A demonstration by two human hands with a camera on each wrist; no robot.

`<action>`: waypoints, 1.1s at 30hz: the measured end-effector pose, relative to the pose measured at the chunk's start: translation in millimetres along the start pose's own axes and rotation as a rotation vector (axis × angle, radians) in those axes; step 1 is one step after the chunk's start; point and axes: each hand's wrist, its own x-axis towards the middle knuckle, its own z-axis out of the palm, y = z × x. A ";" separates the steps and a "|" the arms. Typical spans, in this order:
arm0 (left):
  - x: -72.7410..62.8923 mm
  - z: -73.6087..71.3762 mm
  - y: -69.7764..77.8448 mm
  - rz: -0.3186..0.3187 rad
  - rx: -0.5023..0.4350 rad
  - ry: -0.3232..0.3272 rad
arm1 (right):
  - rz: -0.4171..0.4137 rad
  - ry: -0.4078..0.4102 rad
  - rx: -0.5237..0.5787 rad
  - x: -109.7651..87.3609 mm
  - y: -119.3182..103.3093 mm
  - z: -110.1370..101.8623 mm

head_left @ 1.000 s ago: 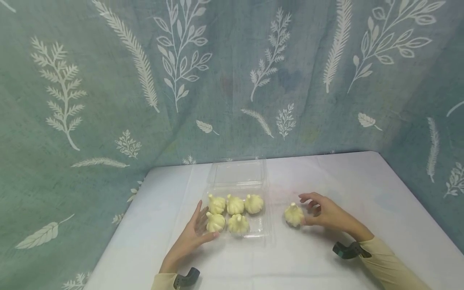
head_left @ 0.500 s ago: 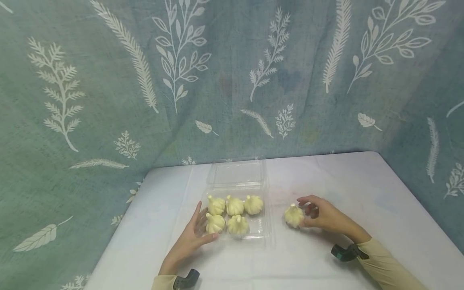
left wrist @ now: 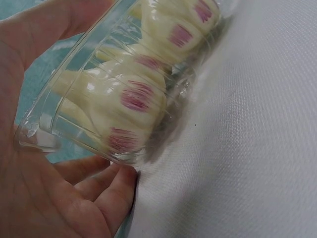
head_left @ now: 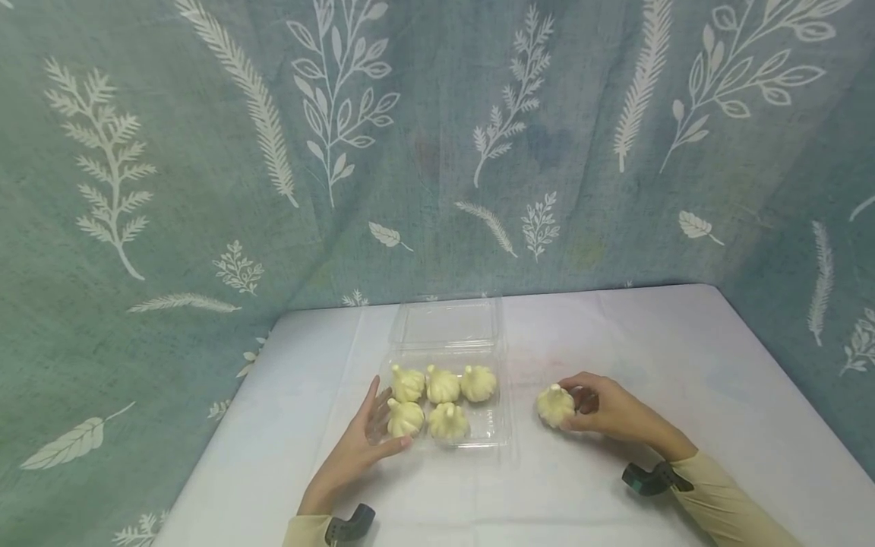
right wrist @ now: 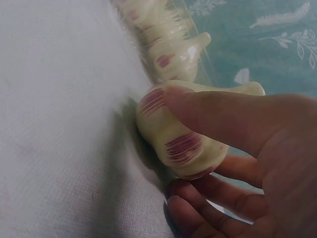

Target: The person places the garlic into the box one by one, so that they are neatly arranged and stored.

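Note:
A clear plastic clamshell container (head_left: 485, 431) lies on the table with its lid folded back, and several pale garlic bulbs (head_left: 443, 386) sit in it in two rows. My left hand (head_left: 358, 444) holds the near left corner of the container, thumb along the front and fingers at the left side. In the left wrist view, purple streaks mark the bulbs (left wrist: 136, 96) behind the plastic wall. To the right of the container, my right hand (head_left: 608, 408) grips a single garlic bulb (head_left: 555, 406) between thumb and fingers. This bulb (right wrist: 183, 148) appears low over or touching the cloth.
The clear lid (head_left: 449, 325) lies toward the back of the table. A white cloth (head_left: 547, 494) covers the tabletop. Blue-green fabric with white leaf prints (head_left: 424, 152) hangs behind and along the sides. The front right spot of the container holds no bulb.
My right hand has moved slightly left and closed its fingers and thumb round the single garlic bulb. The left hand stays at the container's corner.

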 end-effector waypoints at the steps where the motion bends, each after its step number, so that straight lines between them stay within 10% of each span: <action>1: 0.0 0.1 0.5 0.003 0.003 0.000 | -0.001 0.000 -0.002 0.6 0.0 -0.3; 33: 0.8 0.2 0.5 -0.019 0.017 -0.008 | -0.056 -0.017 0.102 0.2 -8.5 -4.7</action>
